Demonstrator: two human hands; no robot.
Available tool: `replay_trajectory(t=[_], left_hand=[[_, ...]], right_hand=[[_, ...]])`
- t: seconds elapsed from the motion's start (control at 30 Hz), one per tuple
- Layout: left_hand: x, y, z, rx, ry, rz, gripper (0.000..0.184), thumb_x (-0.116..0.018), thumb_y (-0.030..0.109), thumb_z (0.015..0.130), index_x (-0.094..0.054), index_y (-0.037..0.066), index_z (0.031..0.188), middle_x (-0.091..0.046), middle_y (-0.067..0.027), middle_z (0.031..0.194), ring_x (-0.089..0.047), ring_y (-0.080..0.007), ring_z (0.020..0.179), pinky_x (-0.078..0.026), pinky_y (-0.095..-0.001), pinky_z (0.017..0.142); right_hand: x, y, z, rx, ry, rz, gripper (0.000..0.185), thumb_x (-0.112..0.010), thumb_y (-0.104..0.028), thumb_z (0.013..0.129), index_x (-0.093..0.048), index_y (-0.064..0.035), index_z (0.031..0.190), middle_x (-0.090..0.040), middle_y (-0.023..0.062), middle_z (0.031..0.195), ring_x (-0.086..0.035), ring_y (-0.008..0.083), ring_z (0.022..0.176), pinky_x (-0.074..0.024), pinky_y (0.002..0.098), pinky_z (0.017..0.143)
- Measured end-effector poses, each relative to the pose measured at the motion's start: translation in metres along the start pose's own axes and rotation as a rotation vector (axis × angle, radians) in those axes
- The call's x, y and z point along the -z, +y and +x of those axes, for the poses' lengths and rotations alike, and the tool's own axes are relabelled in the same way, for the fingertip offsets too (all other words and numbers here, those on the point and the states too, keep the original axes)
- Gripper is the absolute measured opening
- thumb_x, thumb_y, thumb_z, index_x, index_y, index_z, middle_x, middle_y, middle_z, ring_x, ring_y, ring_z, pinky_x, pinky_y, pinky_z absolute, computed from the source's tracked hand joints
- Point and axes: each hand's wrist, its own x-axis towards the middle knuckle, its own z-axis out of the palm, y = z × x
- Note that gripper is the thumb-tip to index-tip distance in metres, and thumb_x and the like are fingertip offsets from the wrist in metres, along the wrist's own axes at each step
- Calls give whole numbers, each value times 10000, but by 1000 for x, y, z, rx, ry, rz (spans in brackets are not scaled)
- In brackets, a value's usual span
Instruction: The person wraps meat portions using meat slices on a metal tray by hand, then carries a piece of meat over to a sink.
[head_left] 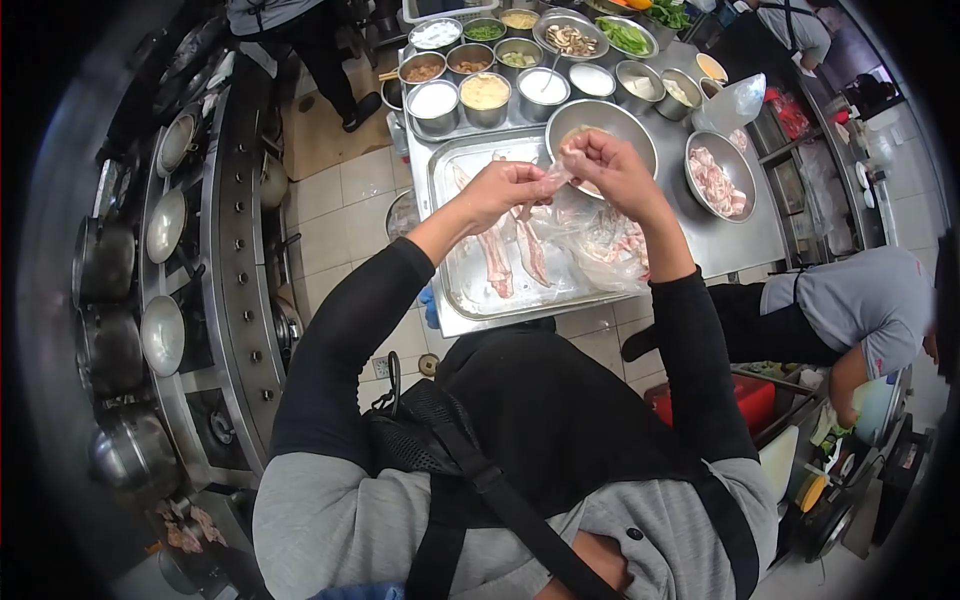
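My left hand [505,192] and my right hand [612,172] meet above the metal tray, fingers pinched on a small pale, translucent piece [560,178] that looks like meat or plastic film. Long strips of raw meat [497,262] lie on the tray [455,290], below my left hand. Beside them on the right, a clear plastic bag [615,255] holds more raw meat. Just behind my hands stands a steel bowl [640,128], its contents mostly hidden by my right hand.
Several steel containers [485,95] of ingredients line the table's back. A bowl of sliced meat [718,180] stands at right. One co-worker [850,300] bends at the right; others stand at the back left and back right. A stove [225,300] runs along the left.
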Motion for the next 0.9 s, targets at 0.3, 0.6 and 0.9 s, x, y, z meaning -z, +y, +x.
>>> replay_trajectory(t=[0.3,0.6,0.9], left_hand=[[79,-33,-15,127,74,337,246,-746,305,948,-717,62,923,-639,36,778,-554,-51,706,-477,-238,682],[92,-58,56,-103,52,1196,364,-819,381,807,-721,45,908,-721,-170,861,-689,-339,821,-499,-433,724],[102,-49,43,-317,499,1227,361,-760,372,869,-635,87,1054,-661,-126,946,-634,-314,797,-496,-418,733]], right_hand=[[-18,30,-46,-133,87,-124,141,-662,-79,967,-711,32,1038,-713,28,899,-654,85,785,-562,254,705],[-106,133,-88,-130,266,-495,181,-651,-99,874,-740,-27,1015,-716,158,838,-698,281,734,-561,398,696],[-33,88,-131,-260,72,-786,155,-640,-190,849,-722,-68,895,-699,180,896,-680,369,849,-545,476,753]])
